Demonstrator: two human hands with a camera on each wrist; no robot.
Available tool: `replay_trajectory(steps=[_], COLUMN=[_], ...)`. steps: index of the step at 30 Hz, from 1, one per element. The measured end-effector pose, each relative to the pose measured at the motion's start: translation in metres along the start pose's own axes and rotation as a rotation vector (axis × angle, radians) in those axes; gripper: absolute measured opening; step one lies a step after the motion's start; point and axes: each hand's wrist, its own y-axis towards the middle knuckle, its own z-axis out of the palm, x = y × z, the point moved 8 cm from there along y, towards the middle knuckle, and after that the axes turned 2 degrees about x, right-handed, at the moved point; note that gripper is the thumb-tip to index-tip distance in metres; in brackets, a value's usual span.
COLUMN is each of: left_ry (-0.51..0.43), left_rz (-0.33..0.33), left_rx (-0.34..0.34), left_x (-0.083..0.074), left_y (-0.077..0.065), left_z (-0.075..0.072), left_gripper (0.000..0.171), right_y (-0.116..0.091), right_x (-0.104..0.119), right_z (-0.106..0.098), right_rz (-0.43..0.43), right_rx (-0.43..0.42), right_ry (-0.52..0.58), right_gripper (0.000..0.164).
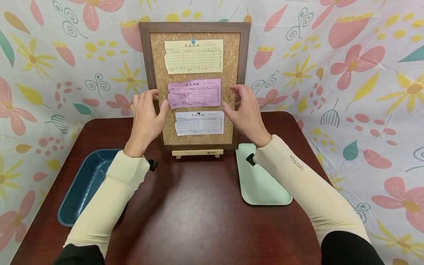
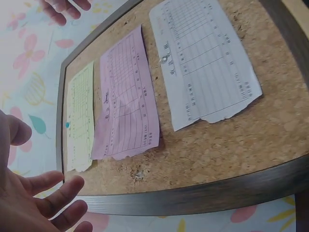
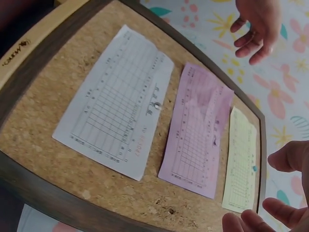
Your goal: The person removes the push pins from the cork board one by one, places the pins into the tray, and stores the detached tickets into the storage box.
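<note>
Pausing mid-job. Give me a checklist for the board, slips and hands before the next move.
1. Corkboard supported: ok, standing on the wooden easel.
2. Yellow slip pinned: ok, blue pin at its top edge.
3. White slip pinned: ok, pin near its top edge.
4. Pink slip pinned: cannot tell, a dark spot near its top may be a pin.
5. Pink slip smooth: not ok, creased.
6. Both hands free: ok, left hand and right hand hold nothing.

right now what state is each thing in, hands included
left hand: open, holding nothing
right hand: open, holding nothing
corkboard: propped on wooden stand
yellow slip: pinned, left edge ragged
purple slip: attached, creased
white slip: pinned, left edge ragged
blue tray: face up
green tray: face up
</note>
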Motion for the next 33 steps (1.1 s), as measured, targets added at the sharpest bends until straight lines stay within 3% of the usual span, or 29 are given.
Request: replay_trajectory(steps=[6, 14, 27, 33], left_ry=[0.016, 0.067, 0.113, 0.122], left_rz=[0.010, -0.008, -0.126, -0.140], left_rx=[-0.042, -0.063, -0.011, -0.007], left_x=[-0.003, -0.008, -0.001, 0.002], left_y=[0.016, 0.038, 0.067, 0.073], left_z=[-0.004, -0.005, -0.002, 0.002], left_gripper=[0.044, 0.036, 0.037, 0.037], right_y=[0.014, 0.031, 0.059, 0.070], right_x=[0.003, 0.005, 0.013, 0.013], right_z=[0.002, 0.010, 0.012, 0.015], right_rz=[-0.004, 0.056, 0.047, 0.065], right_rx=[0.011, 0.069, 0.070, 0.086], right_ry=[0.014, -0.037, -0.045, -0.023], right_gripper=[0.043, 0.043, 0.039, 0.038])
